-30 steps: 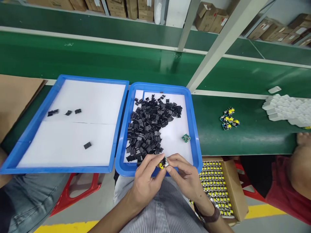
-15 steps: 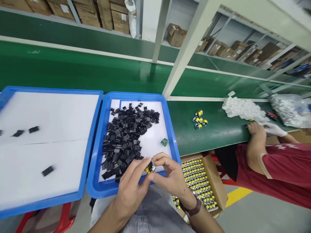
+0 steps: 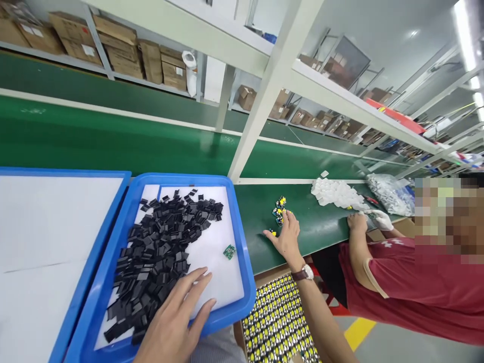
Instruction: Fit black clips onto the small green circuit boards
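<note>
The person's two hands are well apart. From here I see the right hand (image 3: pixel 286 238) stretched over the green workbench (image 3: pixel 257 212), thumb spread away from the fingers, reaching to a little cluster of yellow-topped circuit assemblies (image 3: pixel 280 203). One of these lies between thumb and fingers; whether the hand touches any of them I can't tell. A wristwatch (image 3: pixel 304 273) sits on that wrist.

The left hand (image 3: pixel 176 315) is over the near side of a blue tray (image 3: pixel 242 242), its fingers loosely parted, and I see nothing in its grasp. I can't tell if it touches the heap of black plastic pieces (image 3: pixel 161 252) below and to its left. To the right in the same tray, a green circuit board (image 3: pixel 229 252) lies on the white lining.

Near and right of the tray, rows of yellow-topped units (image 3: pixel 278 320) fill a cardboard box. Farther right on the workbench is a pile of white plastic pieces (image 3: pixel 336 193), and by it a co-worker in a red shirt (image 3: pixel 401 272) has one bare hand and one in a white glove (image 3: pixel 382 221).
</note>
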`<state>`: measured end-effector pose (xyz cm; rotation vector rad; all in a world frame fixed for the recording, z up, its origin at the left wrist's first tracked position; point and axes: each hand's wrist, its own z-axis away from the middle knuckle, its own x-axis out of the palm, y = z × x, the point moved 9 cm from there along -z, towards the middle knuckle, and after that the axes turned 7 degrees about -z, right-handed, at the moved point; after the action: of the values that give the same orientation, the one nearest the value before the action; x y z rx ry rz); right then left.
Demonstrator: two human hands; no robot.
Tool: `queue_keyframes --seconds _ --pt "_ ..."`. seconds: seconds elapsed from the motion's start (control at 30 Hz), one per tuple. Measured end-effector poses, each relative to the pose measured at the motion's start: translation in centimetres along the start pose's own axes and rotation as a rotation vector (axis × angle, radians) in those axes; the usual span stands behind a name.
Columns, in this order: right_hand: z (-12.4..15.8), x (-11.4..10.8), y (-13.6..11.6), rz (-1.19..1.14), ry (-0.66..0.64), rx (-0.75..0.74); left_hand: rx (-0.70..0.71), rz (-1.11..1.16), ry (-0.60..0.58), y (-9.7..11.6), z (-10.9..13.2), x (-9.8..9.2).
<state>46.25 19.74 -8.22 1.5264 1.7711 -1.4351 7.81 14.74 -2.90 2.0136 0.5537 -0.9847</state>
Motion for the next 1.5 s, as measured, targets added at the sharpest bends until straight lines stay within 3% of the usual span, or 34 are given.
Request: queue_keyframes --seconds 0.23,0.33,0.4,0.5,0.57,0.67,0.77,0.9,1.0,1.07,1.23,1.4,1.5 --pt "-7.9 1.1 4.7 0.002 -0.012 -0.040 0.148 -0.088 0.023 0.1 -0.1 -0.4" --pt "-9.0 0.4 4.2 -0.055 -0.021 -0.063 0.219 -0.160 -0.019 -0.2 -0.6 -0.7" --pt "-8.5 -0.1 1.8 -0.109 -0.033 -0.100 0.250 -0.214 -0.099 -0.4 -1.5 -0.2" --pt "-6.2 0.1 -5.1 -0.230 -0.146 -0.211 0.258 -0.246 -0.316 0.0 -3.7 2.3" --pt "-4.1 1.0 -10.8 -0.314 -0.288 -0.317 0.274 -0.214 -0.408 1.4 -5.5 4.1" --pt "-1.6 2.7 -17.9 -0.398 -0.483 -0.458 0.313 -0.158 -0.410 4.4 -7.8 5.8" --pt "-0.5 4.6 -21.6 -0.418 -0.594 -0.521 0.286 -0.185 -0.413 5.9 -7.9 6.2" --pt "0.1 6.9 -23.4 -0.409 -0.680 -0.563 0.279 -0.185 -0.472 5.4 -4.0 4.7" --pt "0.3 8.7 -24.3 -0.402 -0.705 -0.567 0.167 -0.191 -0.531 3.2 -0.9 3.8" --pt "0.2 9.8 -24.8 -0.400 -0.697 -0.549 0.073 -0.124 -0.508 2.0 0.4 3.0" --pt "-0.4 11.0 -24.8 -0.449 -0.672 -0.458 -0.224 0.328 -0.236 -0.8 1.1 0.0" --pt "0.5 8.3 -24.0 -0.583 -0.649 -0.310 -0.558 0.942 -0.079 -4.2 1.9 -0.1" --pt "2.5 5.0 -24.2 -0.741 -0.611 -0.181 -0.631 0.917 -0.017 -5.6 2.4 -0.4"
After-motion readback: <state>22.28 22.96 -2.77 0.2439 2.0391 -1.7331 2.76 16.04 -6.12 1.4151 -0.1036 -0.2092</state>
